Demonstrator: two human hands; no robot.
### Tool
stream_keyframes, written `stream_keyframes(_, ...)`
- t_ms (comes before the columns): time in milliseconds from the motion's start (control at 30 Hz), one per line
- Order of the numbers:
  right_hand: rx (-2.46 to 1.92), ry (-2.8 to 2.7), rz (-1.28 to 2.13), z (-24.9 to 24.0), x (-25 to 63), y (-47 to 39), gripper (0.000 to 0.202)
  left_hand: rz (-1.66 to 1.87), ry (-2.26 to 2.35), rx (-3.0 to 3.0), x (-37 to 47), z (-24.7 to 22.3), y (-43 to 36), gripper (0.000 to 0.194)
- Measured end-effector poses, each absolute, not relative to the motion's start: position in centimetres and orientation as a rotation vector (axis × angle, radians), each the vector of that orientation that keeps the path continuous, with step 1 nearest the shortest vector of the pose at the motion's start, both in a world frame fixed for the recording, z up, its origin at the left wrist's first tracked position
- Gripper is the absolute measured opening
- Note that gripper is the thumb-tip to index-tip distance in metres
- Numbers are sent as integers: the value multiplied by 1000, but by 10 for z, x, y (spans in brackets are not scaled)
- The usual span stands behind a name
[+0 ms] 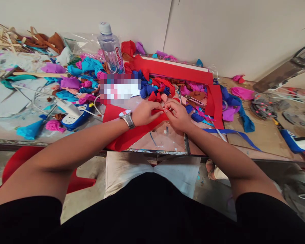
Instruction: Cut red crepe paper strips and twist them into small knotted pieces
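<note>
- Head view: shows a black shirt (152, 210) nearest, then a red strip (127, 138) lying slantwise on table (167, 142).
- Clamps strip's far end between thumb and fingers of left hand (144, 114), with watch (128, 119) on wrist.
- Pinches same end with right hand (178, 114), just beside left, with fingertips together on it.
- Beyond, shows crumpled coloured scraps (70, 82), capped bottle (108, 49), then pale wall (218, 30).

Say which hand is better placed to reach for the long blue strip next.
Probably the right hand: the long blue strip lies nearer it than the left hand. Both pinch red material, so the right might need to let go first.
</note>
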State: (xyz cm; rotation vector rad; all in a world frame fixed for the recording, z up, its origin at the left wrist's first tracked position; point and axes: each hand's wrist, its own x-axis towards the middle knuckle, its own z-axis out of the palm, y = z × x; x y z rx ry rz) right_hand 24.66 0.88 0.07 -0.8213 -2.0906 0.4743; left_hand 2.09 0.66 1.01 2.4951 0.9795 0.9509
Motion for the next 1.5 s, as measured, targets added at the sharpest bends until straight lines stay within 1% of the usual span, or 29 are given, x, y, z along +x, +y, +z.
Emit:
stream_keyframes(400, -814, -2051, 407, 1, 249, 10, 8, 978, 1000, 2465, 20, 10, 7, 28)
stream_keyframes(567, -843, -1997, 407, 1, 249, 11, 7, 975, 1007, 2373, 19, 12, 8, 32)
stream_keyframes(667, -845, -1985, 402, 0, 250, 12, 9, 957, 1026, 2323, 19, 13, 9, 31)
stream_keyframes(833, -854, -2022, 403, 0, 251, 11, 6, 945, 1029, 2300, 19, 11, 9, 29)
stream_keyframes(1167, -848, -1990, 392, 1, 250, 12, 12, 916, 1014, 2212, 20, 14, 8, 33)
stream_keyframes(1367, -852, -2028, 449, -2, 252, 12, 24, 894, 1014, 2179, 19, 12, 11, 34)
stream_keyframes(1500, -894, -2020, 483, -4, 252, 12, 24, 839, 985, 2141, 19, 11, 12, 35)
